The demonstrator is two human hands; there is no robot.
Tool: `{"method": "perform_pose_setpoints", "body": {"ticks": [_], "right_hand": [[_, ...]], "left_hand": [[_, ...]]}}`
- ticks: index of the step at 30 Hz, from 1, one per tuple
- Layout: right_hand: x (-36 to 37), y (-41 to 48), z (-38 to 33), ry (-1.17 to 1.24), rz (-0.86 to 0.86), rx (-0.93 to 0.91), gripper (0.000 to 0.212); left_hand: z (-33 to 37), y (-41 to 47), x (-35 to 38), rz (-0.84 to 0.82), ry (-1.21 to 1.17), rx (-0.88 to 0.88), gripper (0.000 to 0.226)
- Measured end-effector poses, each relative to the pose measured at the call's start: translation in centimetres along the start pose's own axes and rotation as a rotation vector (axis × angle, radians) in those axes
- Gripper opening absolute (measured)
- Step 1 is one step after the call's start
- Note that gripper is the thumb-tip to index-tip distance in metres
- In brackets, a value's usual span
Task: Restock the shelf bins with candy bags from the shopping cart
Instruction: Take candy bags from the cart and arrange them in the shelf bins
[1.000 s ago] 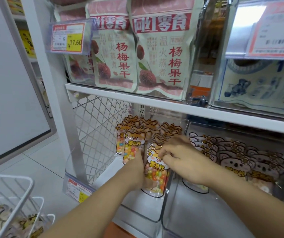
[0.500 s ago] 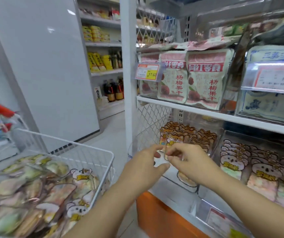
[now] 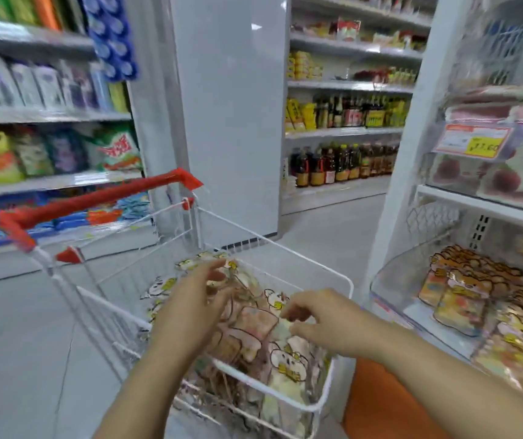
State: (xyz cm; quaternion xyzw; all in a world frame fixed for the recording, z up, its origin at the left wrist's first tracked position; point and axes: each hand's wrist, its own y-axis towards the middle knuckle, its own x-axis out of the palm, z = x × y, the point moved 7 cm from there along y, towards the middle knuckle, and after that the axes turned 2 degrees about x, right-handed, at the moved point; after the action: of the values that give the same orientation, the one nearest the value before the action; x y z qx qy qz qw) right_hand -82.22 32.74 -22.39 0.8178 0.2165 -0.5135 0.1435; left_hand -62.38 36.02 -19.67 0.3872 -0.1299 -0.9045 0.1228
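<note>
Many candy bags lie in the near shopping cart, so much work is left. The shelf bin at right is partly filled. The left grip is released above the bags. The right grip curls at one bag, and I cannot tell if it grasps.

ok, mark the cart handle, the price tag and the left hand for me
cart handle (image 3: 95, 201), head view, middle of the red bar
price tag (image 3: 481, 147), head view, on its yellow patch
left hand (image 3: 190, 307), head view, back of the hand
</note>
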Motion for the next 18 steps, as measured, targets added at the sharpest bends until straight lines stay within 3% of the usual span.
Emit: {"method": "perform_pose_setpoints", "body": {"ticks": [2,6,9,14,18], "right_hand": [[1.3,1.8,-0.3,-0.042,-0.096,-0.004,0.031],[5.7,4.8,-1.2,-0.287,-0.357,-0.052,0.065],[7.7,6.1,-2.0,-0.432,-0.373,-0.157,0.077],[6.5,6.3,-1.8,-0.405,-0.272,-0.248,0.063],[2.6,6.1,-0.7,-0.283,-0.130,-0.137,0.038]], "left_hand": [[-0.6,0.4,-0.6,0.031,0.023,0.012,0.041],[-2.3,1.2,-2.5,0.122,0.007,0.020,0.038],[-3.8,1.5,-4.1,0.202,-0.054,0.001,0.034],[-4.3,1.2,-5.1,0.234,-0.126,0.005,0.032],[-4.1,1.0,-5.2,0.229,-0.171,-0.002,0.031]]}}
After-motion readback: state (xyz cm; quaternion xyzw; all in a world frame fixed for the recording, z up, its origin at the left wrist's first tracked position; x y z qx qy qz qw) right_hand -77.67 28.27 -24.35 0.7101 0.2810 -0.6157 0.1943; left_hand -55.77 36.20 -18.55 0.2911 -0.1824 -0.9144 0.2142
